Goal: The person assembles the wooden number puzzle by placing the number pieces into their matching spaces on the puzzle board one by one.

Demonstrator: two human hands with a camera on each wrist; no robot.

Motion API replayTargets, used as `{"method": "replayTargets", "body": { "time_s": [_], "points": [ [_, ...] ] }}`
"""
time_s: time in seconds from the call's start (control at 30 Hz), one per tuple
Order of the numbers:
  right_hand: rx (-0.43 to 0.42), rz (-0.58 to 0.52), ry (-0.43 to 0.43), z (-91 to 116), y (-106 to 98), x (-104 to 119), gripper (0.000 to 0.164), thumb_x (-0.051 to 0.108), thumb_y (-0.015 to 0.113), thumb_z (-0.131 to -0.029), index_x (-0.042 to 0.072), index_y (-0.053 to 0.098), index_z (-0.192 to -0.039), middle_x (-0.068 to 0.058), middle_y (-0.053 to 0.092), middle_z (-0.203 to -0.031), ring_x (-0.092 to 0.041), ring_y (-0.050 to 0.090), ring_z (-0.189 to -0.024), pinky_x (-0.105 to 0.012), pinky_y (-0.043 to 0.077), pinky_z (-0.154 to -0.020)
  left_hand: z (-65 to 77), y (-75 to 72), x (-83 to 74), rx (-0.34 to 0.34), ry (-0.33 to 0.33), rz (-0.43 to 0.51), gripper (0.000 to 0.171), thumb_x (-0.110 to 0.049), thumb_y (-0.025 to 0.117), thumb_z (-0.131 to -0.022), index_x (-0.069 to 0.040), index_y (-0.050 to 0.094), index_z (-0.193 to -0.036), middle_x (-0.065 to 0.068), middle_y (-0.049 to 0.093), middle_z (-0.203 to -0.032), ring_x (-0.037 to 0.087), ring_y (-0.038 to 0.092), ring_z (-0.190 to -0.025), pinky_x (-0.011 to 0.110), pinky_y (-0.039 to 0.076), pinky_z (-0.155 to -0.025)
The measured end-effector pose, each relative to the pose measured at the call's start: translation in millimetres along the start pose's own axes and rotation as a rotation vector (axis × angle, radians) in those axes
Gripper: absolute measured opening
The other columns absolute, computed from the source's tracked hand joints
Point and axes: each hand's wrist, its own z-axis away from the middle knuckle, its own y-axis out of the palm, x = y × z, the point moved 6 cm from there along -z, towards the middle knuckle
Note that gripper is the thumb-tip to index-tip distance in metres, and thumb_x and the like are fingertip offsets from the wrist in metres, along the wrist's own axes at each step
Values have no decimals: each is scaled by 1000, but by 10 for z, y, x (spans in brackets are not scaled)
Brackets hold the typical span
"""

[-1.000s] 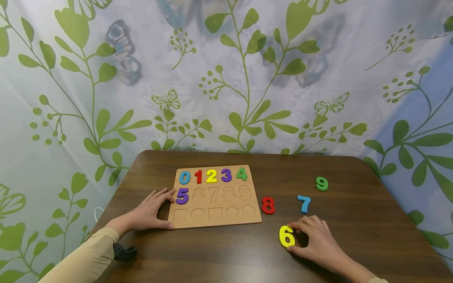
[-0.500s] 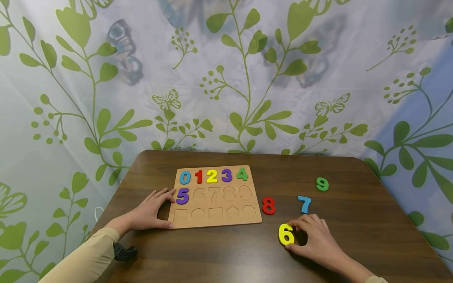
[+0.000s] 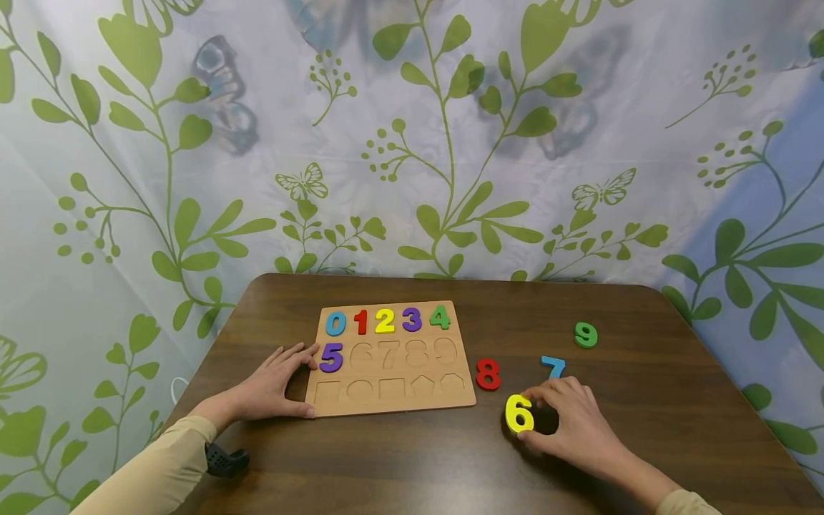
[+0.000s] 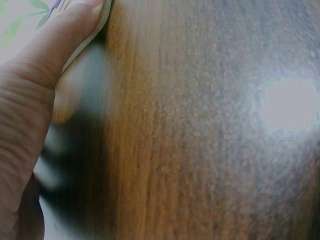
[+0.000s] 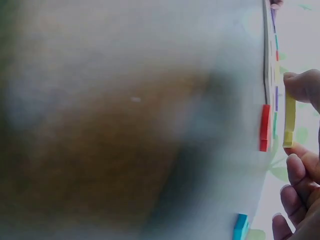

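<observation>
My right hand (image 3: 573,418) pinches a yellow number 6 (image 3: 511,415) between thumb and fingers, right of the wooden puzzle board (image 3: 463,395). In the right wrist view the 6 (image 5: 290,117) appears edge-on, raised off the table. My left hand (image 3: 273,383) rests spread at the board's left edge, thumb at the near corner. The left wrist view shows that thumb (image 4: 55,42) against the board's rim. A purple 5 (image 3: 331,357) sits in the board's second row, beside empty recesses for 6 to 9. The top row holds 0 through 4, and the bottom row has empty shape recesses.
A red 8 (image 3: 488,375) lies just right of the board. Beyond my right hand is a blue 7 (image 3: 552,365), partly covered by it. A green 9 (image 3: 586,335) lies farther back. A black object (image 3: 227,460) is by my left wrist. A patterned curtain (image 3: 412,143) hangs behind.
My right hand has moved slightly forward and left with the yellow 6, which now appears lifted, and it now covers part of the blue 7. My left hand stays put.
</observation>
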Motion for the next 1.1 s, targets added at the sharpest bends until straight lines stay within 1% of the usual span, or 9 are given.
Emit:
{"method": "replayTargets", "body": {
  "time_s": [0.2, 0.33, 0.37, 0.43, 0.57, 0.63, 0.87, 0.97, 1.1],
  "points": [
    [-26, -6, -33, -91, -38, 35, 53, 49, 95, -65, 26, 72, -106, 19, 50, -92, -12, 40, -95, -41, 31, -78, 1, -2, -3, 0, 0, 0, 79, -76, 75, -73, -21, 53, -124, 11, 34, -164, 45, 23, -151, 68, 8, -118],
    [-29, -31, -41, -168, -51, 79, 54, 46, 96, -65, 24, 71, -107, 17, 51, -93, -18, 46, -108, -44, 32, -85, 0, 1, -1, 2, 0, -3, 79, -77, 75, -73, -21, 53, -124, 11, 35, -164, 44, 23, -151, 68, 8, -118],
    [-30, -37, -43, -192, -54, 95, 54, 45, 96, -65, 24, 71, -108, 17, 52, -93, -19, 46, -109, -45, 32, -86, -1, 2, -1, 2, 0, -3, 79, -77, 75, -73, -21, 53, -124, 11, 35, -164, 44, 22, -151, 68, 8, -118],
    [-23, -44, -44, -246, -51, 127, 54, 45, 96, -66, 23, 70, -108, 16, 53, -94, -19, 46, -109, -45, 31, -87, -1, 4, 2, 4, -1, -4, 79, -77, 74, -73, -21, 53, -125, 11, 34, -164, 44, 22, -151, 68, 8, -118],
    [-3, -44, -45, -371, -36, 207, 53, 45, 95, -67, 24, 70, -109, 14, 53, -94, -13, 42, -98, -44, 32, -85, -3, 4, 4, 4, -3, -6, 79, -77, 74, -73, -21, 53, -125, 10, 34, -164, 43, 22, -151, 68, 8, -118],
    [4, -49, -51, -434, -24, 256, 53, 45, 94, -67, 25, 70, -109, 14, 53, -94, -12, 42, -98, -44, 32, -84, -3, 4, 5, 6, -5, -7, 79, -77, 74, -73, -22, 53, -125, 10, 34, -164, 43, 22, -151, 68, 8, -119],
    [-9, -77, -97, -669, 32, 465, 53, 45, 93, -67, 26, 71, -111, 17, 53, -94, -11, 42, -98, -41, 33, -84, -6, 7, 3, 14, -11, 4, 78, -76, 75, -74, -22, 52, -125, 10, 33, -165, 43, 21, -152, 68, 7, -119],
    [0, -81, -106, -773, 83, 543, 53, 47, 93, -68, 25, 71, -112, 16, 55, -96, -12, 43, -100, -43, 34, -87, -5, 11, 5, 19, -16, 4, 78, -76, 75, -74, -22, 52, -126, 10, 32, -165, 43, 20, -152, 67, 7, -119],
    [12, -90, -115, -905, 152, 631, 54, 48, 92, -68, 22, 72, -112, 11, 58, -98, -14, 44, -102, -45, 36, -90, -8, 15, 8, 20, -20, 4, 78, -76, 75, -74, -22, 52, -126, 9, 32, -165, 43, 20, -152, 67, 6, -119]
  ]
}}
